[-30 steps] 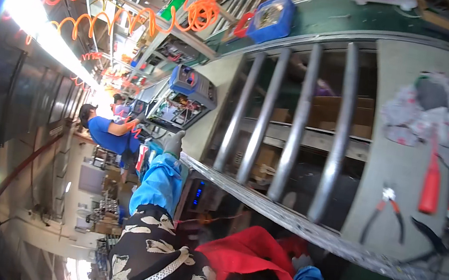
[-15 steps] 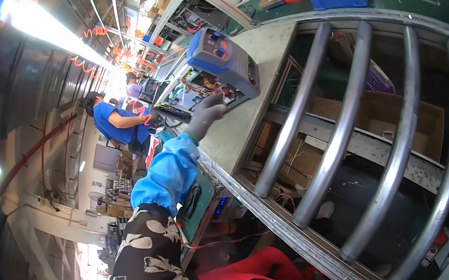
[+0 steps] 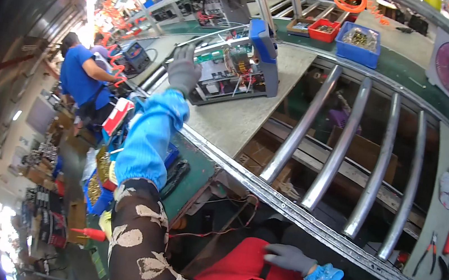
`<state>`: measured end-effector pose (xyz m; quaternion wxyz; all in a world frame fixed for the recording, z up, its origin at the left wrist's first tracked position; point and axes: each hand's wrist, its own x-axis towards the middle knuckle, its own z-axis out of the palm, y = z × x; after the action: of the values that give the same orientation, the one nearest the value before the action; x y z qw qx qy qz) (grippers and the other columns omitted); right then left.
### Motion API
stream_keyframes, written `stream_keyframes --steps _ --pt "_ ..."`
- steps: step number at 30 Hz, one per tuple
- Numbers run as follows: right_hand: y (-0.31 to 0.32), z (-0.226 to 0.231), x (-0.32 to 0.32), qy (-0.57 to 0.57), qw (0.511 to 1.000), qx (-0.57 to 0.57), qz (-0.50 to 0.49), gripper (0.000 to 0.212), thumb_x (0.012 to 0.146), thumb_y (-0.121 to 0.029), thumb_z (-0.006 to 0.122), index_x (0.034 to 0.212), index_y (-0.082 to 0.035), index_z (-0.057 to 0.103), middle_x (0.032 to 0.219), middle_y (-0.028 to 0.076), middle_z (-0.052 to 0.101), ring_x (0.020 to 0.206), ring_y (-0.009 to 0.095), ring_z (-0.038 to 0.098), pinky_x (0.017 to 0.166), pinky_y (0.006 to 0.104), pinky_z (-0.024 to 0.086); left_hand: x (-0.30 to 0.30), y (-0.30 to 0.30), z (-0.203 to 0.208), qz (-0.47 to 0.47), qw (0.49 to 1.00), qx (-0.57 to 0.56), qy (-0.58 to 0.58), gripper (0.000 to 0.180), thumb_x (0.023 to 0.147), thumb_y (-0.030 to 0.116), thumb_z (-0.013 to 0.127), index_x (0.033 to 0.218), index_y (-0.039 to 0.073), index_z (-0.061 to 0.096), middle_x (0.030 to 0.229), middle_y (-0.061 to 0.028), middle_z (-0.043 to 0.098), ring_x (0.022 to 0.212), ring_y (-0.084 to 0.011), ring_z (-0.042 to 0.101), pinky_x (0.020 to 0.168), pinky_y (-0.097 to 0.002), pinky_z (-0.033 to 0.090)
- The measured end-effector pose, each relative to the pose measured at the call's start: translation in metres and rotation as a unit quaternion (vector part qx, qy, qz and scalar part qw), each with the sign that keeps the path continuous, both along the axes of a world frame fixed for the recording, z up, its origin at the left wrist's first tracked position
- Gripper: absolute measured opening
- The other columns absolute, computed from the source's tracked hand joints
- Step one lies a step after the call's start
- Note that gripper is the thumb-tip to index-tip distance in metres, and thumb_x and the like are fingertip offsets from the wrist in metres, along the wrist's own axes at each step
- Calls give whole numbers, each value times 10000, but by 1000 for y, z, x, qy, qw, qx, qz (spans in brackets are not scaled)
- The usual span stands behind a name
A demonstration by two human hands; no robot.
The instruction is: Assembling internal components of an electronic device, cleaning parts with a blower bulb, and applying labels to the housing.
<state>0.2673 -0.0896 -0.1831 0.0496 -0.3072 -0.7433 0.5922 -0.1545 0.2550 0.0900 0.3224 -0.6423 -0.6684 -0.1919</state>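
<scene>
A machine with a blue and grey front panel (image 3: 266,60) stands on the pale board of the bench. Its open side faces me and shows circuit boards and coloured wires (image 3: 240,65). My left hand (image 3: 184,73), in a grey glove, is at the machine's left end, fingers stretched upward against or just beside its frame. Whether the fingertips touch it cannot be made out. My right hand (image 3: 291,258), also gloved in grey, lies at the red apron (image 3: 245,264) near my waist. Its fingers are extended, with nothing seen in them.
Metal rollers (image 3: 343,144) span the opening right of the board. Beyond them stand a blue bin (image 3: 358,44) and a red bin (image 3: 324,29) of small parts. Pliers (image 3: 430,252) lie far right. A person in blue (image 3: 83,70) works at the left.
The view has swung. The machine now shows its open side more fully, and my left hand has gone from its near lower corner to its left end. My right hand has come into view.
</scene>
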Motion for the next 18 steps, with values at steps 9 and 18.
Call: stream_keyframes --steps 9,18 --pt "212 144 -181 -17 893 430 -128 484 960 -373 514 1292 -24 555 1339 204 566 1223 371 550 1067 472 401 5 35 24 28 980 -188 -54 571 803 235 626 1365 171 546 1369 -143 564 1308 -318 508 1097 -396 371" --pt "253 113 -218 -202 841 496 -72 500 1010 -415 396 1299 -71 614 1422 145 558 1346 275 495 1088 435 367 29 17 -1 4 995 -29 -93 564 778 423 701 1269 167 591 1267 -139 595 1286 -312 492 1153 -468 290"
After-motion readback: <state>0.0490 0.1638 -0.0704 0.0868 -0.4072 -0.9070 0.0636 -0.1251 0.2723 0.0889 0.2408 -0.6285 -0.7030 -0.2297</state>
